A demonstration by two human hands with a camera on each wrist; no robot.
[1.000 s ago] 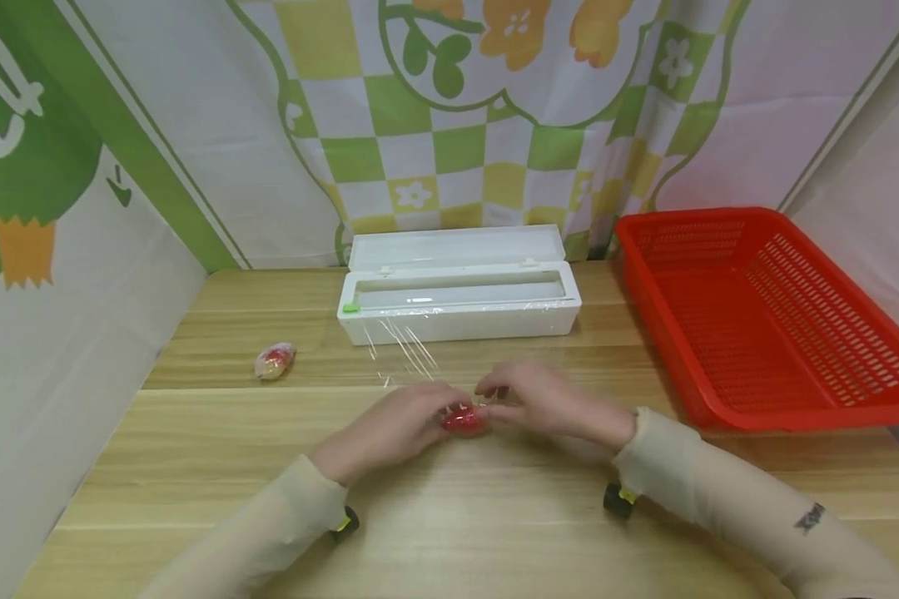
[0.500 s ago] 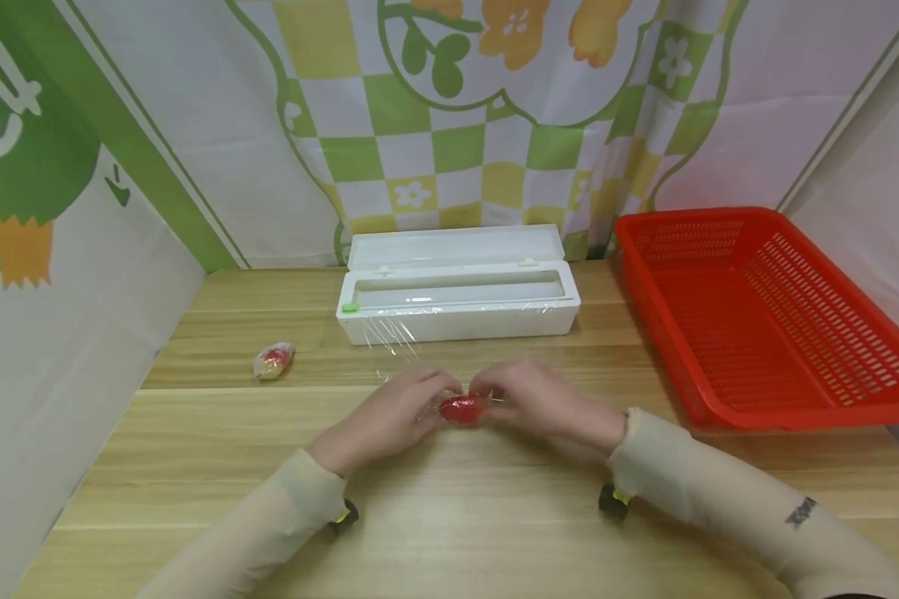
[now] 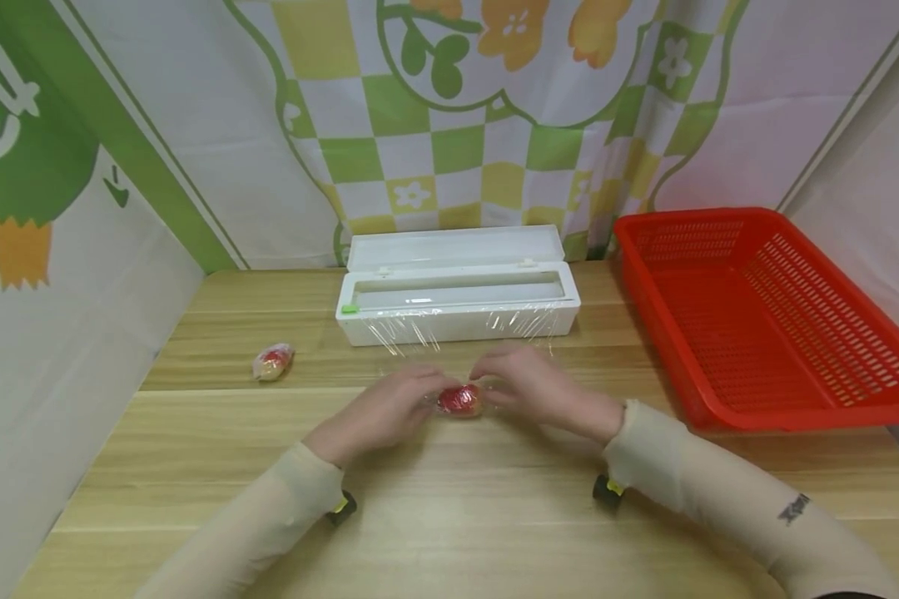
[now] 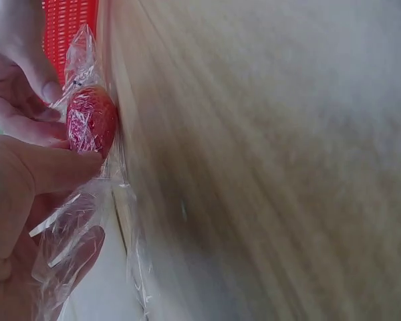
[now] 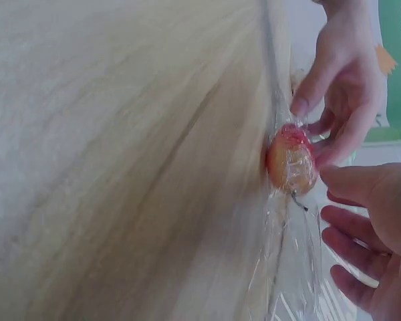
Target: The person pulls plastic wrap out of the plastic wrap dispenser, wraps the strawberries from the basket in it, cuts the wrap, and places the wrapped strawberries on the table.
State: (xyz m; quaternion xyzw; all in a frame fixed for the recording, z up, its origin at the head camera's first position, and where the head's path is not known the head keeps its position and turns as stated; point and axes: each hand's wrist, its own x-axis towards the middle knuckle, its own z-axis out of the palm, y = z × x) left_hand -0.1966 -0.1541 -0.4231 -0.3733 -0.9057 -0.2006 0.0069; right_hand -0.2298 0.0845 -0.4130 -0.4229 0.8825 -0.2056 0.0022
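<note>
A small red-and-yellow fruit (image 3: 459, 400) with a dark stem lies on the table under clear cling film (image 5: 297, 234). The film stretches back to a white box. My left hand (image 3: 389, 409) holds the fruit from the left; in the left wrist view its thumb (image 4: 87, 164) lies against the fruit and loose film hangs over the fingers. My right hand (image 3: 533, 385) is at the right side, fingertips at the fruit's edge. The right wrist view shows those fingers (image 5: 354, 231) loosely bent and spread apart. Another wrapped fruit (image 3: 273, 363) rests at the left.
The white film dispenser box (image 3: 460, 326) stands at the back with its lid raised and a green slider (image 3: 350, 309) at the left of its edge. A red plastic basket (image 3: 707, 408) is at the right. Patterned cloth (image 3: 457, 150) hangs behind the wooden table (image 3: 464, 532).
The fruit has shifted slightly away from me, toward the box, and turned, with both hands moving along at its sides. Wrinkles in the film near the box look different. The other fruit stays put.
</note>
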